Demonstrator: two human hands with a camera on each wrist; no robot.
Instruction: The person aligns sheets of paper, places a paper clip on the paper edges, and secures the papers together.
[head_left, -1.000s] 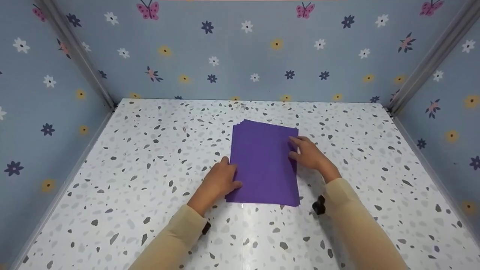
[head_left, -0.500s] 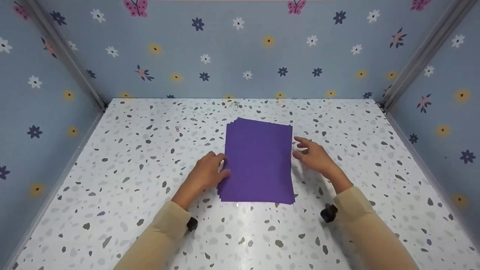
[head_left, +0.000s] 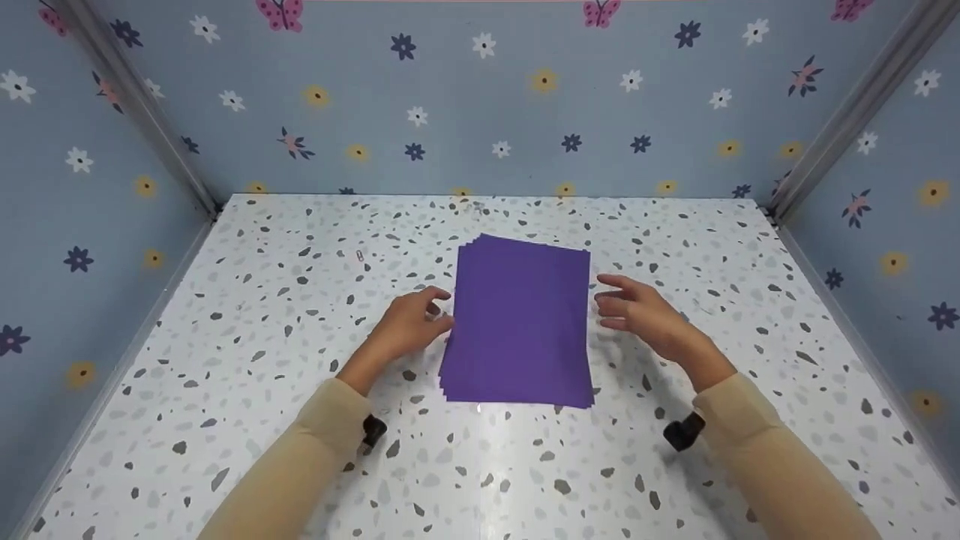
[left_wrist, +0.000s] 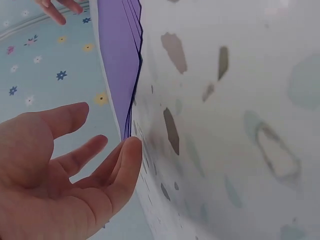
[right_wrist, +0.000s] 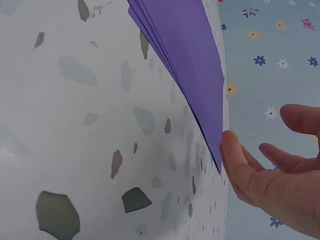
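A stack of purple paper sheets (head_left: pixel 521 322) lies on the speckled table, its edges slightly fanned at the corners. Just off its left edge is my left hand (head_left: pixel 409 322), fingers loosely bent and holding nothing. My right hand (head_left: pixel 649 315) hovers a little to the right of the stack, its fingers relaxed and apart from the paper. In the left wrist view, the left fingertips come close to the layered edge of the paper sheets (left_wrist: pixel 120 55); whether they touch cannot be told. The right wrist view has the right fingers (right_wrist: pixel 234 147) beside a corner of the stack.
A small paper clip (head_left: pixel 360 256) lies on the white speckled table (head_left: pixel 300 345), left of the stack. Blue flowered panels (head_left: pixel 480 97) stand behind and on both sides. Dark wrist cameras hang below both beige sleeves (head_left: pixel 780 450).
Both hands have let go of the purple paper stack and moved outward, the left to the left and the right to the right. The stack stays in place on the table.
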